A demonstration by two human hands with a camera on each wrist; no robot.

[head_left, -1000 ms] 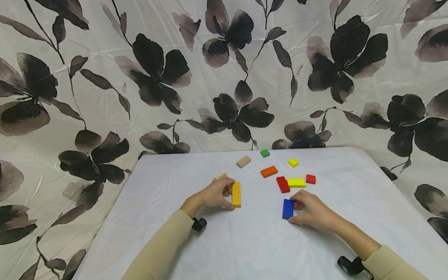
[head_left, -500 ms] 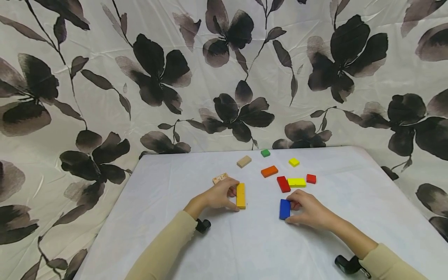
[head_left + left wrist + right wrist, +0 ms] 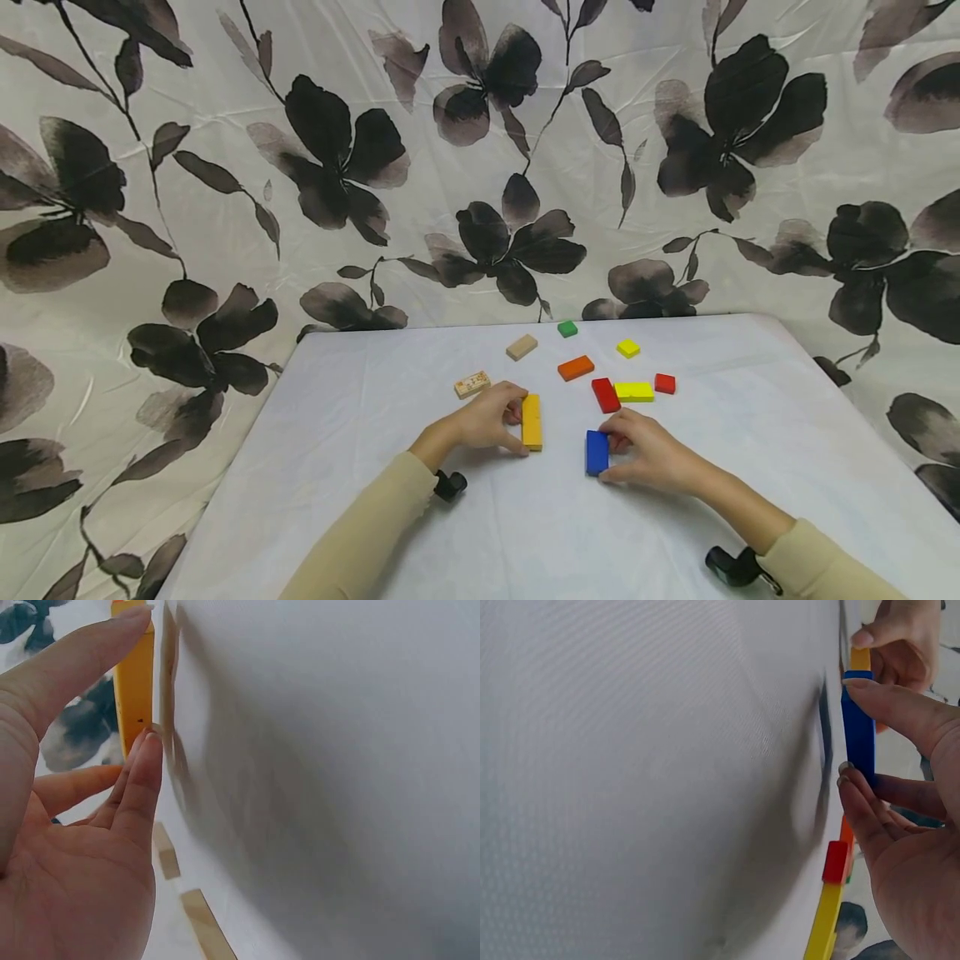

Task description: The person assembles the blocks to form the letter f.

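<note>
In the head view my left hand (image 3: 489,417) pinches a long yellow-orange block (image 3: 532,422) between thumb and fingertips at its two ends. To the right of it, my right hand (image 3: 651,450) pinches a blue block (image 3: 597,453) the same way. Both blocks point roughly away from me, side by side, with a gap of white cloth between them. The left wrist view shows the thumb at one end of the yellow-orange block (image 3: 136,690) and fingertips at the other. From the right wrist, the blue block (image 3: 859,724) overlaps the yellow-orange one, and both cast shadows close by.
Behind the hands lie a patterned wooden block (image 3: 472,384), a plain wooden block (image 3: 522,347), an orange block (image 3: 576,368) and a green one (image 3: 567,329). A red block (image 3: 606,395) touches a yellow block (image 3: 634,392). Small red (image 3: 665,383) and yellow (image 3: 628,348) pieces lie beyond.
My left hand has carried the yellow-orange block to the right, uncovering the patterned wooden block. My right hand has brought the blue block left, narrowing the gap between them.
</note>
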